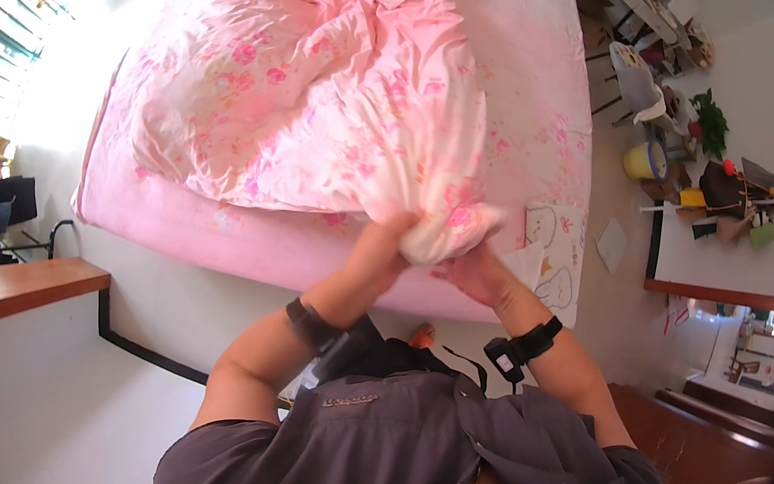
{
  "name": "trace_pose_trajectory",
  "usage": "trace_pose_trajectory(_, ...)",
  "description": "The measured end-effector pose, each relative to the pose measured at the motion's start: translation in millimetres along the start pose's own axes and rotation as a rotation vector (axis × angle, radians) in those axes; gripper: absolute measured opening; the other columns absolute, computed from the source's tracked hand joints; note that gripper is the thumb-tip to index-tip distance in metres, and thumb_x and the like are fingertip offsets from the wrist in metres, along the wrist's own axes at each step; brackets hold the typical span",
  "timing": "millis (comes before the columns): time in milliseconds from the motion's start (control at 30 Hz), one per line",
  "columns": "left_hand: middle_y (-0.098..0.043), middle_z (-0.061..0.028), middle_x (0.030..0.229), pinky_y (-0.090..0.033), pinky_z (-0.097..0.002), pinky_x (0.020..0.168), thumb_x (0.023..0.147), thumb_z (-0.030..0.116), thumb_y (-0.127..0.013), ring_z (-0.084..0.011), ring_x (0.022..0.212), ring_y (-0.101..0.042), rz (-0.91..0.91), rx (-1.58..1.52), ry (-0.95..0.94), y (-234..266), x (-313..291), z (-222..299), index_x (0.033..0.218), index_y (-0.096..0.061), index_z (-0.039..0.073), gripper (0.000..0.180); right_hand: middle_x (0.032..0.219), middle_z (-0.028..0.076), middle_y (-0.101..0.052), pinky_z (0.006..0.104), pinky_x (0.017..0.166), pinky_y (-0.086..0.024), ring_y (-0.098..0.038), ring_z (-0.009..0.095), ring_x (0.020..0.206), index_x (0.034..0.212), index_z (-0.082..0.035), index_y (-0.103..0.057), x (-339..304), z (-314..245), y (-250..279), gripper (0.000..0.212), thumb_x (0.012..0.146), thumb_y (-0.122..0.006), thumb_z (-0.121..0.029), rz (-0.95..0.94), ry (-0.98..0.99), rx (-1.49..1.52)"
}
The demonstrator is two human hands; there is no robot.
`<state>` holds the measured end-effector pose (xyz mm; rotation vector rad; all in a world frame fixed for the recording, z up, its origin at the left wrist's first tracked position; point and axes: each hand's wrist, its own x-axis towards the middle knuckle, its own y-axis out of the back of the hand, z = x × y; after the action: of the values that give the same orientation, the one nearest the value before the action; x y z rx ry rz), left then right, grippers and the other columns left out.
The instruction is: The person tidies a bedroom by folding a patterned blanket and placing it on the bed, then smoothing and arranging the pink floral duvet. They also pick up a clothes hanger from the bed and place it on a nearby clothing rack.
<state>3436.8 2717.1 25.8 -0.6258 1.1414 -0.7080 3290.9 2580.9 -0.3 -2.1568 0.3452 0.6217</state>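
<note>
Your left hand (393, 244) has its fingers closed on the quilt (306, 82), which spreads toward eleven o'clock over the bed (540, 86), and your right hand (481, 278) is under its bunched corner (454, 229), finger grip too blurred to tell.

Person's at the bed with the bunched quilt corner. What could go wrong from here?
1. The bunched quilt corner could slip: the right hand is just under it, and its hold is unclear beside the left hand.
2. A sideways swing might drag the white cartoon-printed item off the bed edge.
3. The right forearm's strapped device could snag fabric.
</note>
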Motion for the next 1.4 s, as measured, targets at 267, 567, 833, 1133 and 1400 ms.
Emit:
trace_pose_trajectory(267,-0.053,-0.0092,0.113,-0.048,-0.0377,0.084,0.084,0.02,-0.055,-0.022,0.101,-0.055,0.01,0.172,-0.033,-44,-85,-111,0.12,-0.044,0.002,0.042,0.115,0.007,-0.054,0.0392,0.093,-0.04,-0.051,0.023,0.105,0.117,-0.007,-0.049,-84,-15,2,0.046,0.084,-0.051,-0.039,0.037,-0.057,0.185)
trace_pose_trajectory(567,-0.047,-0.0087,0.126,-0.041,-0.0406,0.091,0.086,0.055,-0.04,-0.0211,0.11,-0.05,-0.103,-0.043,-0.134,-37,-114,-167,0.127,-0.038,0.007,0.062,0.103,0.017,-0.058,0.0399,0.086,-0.046,-0.056,0.026,0.097,0.097,0.005,-0.056,-226,-24,26,0.031,0.081,-0.047,-0.02,-0.005,0.409,-0.219)
trace_pose_trajectory(833,-0.03,-0.0113,0.138,-0.024,-0.0472,0.104,0.07,0.067,-0.052,-0.0313,0.124,-0.032,-0.013,-0.443,-0.796,110,-43,-60,0.135,-0.025,0.006,0.093,0.109,0.017,-0.055,0.0419,0.085,-0.046,-0.055,0.027,0.099,0.109,0.003,-0.052,-439,-53,95,0.039,0.083,-0.048,-0.026,0.428,0.857,-0.326)
trace_pose_trajectory(1133,-0.045,-0.0088,0.123,-0.041,-0.0408,0.091,0.073,0.043,-0.065,-0.0242,0.11,-0.047,0.297,-0.355,-0.602,225,23,-42,0.127,-0.033,0.004,0.074,0.113,0.016,-0.054,0.0411,0.086,-0.045,-0.054,0.028,0.1,0.113,0.0,-0.05,-520,-73,59,0.039,0.086,-0.044,-0.027,1.042,1.17,-0.157)
trace_pose_trajectory(1400,-0.055,-0.0149,0.074,-0.043,-0.0406,0.067,0.071,0.018,-0.056,-0.0297,0.076,-0.054,0.99,2.249,-0.845,60,-21,191,0.077,-0.056,0.005,0.014,0.116,0.012,-0.054,0.0389,0.093,-0.041,-0.052,0.025,0.106,0.112,-0.001,-0.051,-350,-85,112,0.035,0.087,-0.043,-0.024,0.576,0.718,0.094)
